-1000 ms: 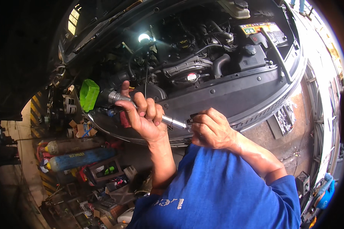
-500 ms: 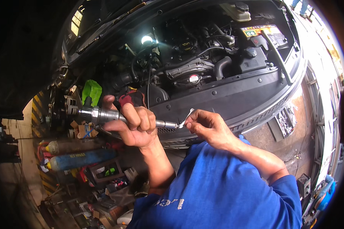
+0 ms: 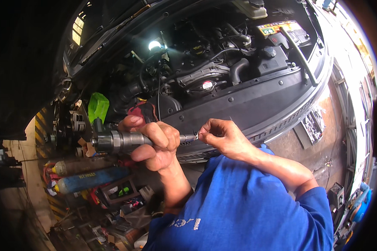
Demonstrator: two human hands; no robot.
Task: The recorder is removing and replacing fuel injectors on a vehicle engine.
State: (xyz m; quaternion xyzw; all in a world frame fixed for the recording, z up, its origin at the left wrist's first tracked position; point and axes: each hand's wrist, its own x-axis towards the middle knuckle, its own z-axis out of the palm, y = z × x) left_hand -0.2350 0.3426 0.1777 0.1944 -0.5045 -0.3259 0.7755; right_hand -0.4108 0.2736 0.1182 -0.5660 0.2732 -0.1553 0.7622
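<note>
In front of my chest, my left hand [image 3: 158, 143] is closed round a metal fuel injector [image 3: 127, 140]. Its thick dark end points left and its slim nozzle end points right, lying roughly level. My right hand [image 3: 227, 137] pinches a thin white strip [image 3: 196, 136] at the nozzle tip between thumb and forefinger. Only a small bit of the strip shows there; the fingers hide the rest. Both hands are above the car's front edge.
Beyond the hands lies an open engine bay with a lit work lamp [image 3: 154, 45], a battery [image 3: 295, 33] and a black front cover [image 3: 238, 104]. A green container [image 3: 98, 106] stands at the left. Gas cylinders [image 3: 92, 179] and cluttered tools lie below left.
The white strip, which stood up from the nozzle tip, now shows only as a small bit there. My left hand has shifted slightly right and down, the injector turned a little in it.
</note>
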